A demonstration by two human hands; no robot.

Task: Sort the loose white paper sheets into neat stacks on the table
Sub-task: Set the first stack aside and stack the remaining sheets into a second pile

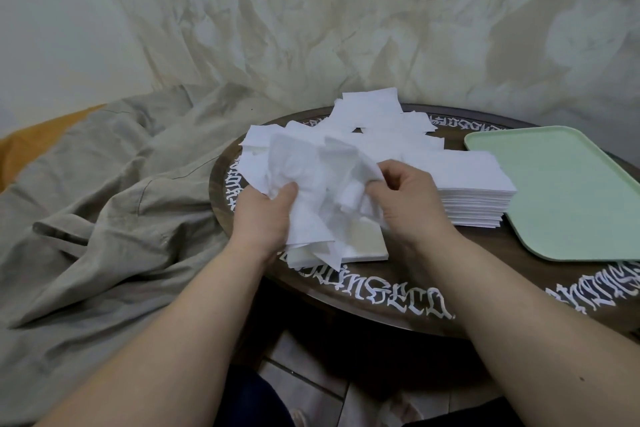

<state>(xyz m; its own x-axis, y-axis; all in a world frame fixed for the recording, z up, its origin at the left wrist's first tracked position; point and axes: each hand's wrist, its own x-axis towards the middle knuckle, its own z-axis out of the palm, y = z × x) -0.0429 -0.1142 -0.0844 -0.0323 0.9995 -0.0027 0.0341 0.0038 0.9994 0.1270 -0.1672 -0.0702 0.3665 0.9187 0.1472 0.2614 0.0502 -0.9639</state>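
Observation:
A crumpled bunch of loose white paper sheets [311,180] hangs just above the round dark table [398,295]. My left hand [263,215] grips the bunch from the left and below, thumb on top. My right hand [405,198] pinches its right edge between thumb and fingers. A low square stack [367,246] lies under the bunch, partly hidden. A taller neat stack [474,191] stands right of my right hand. More loose sheets [377,118] lie scattered toward the table's far edge.
A pale green tray [568,191] rests on the table's right side. White lettering runs round the table's rim. Rumpled grey cloth [104,204] lies left of the table, and a draped sheet hangs behind it. Floor tiles show below the table.

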